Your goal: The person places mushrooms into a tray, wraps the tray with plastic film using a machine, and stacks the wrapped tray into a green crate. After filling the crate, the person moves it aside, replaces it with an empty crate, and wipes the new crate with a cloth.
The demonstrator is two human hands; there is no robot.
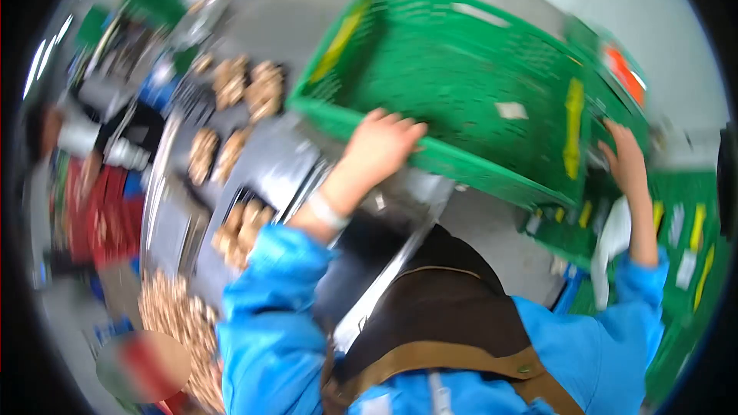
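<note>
Holding green crate point(461, 96), best by its rim.
Probably light, stiff; left hand point(380, 144) hooks fingers over rim; right hand point(626, 155), I cannot tell.

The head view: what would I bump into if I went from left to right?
Blurry red stack → brown pile → big green crate → right hand.
</note>
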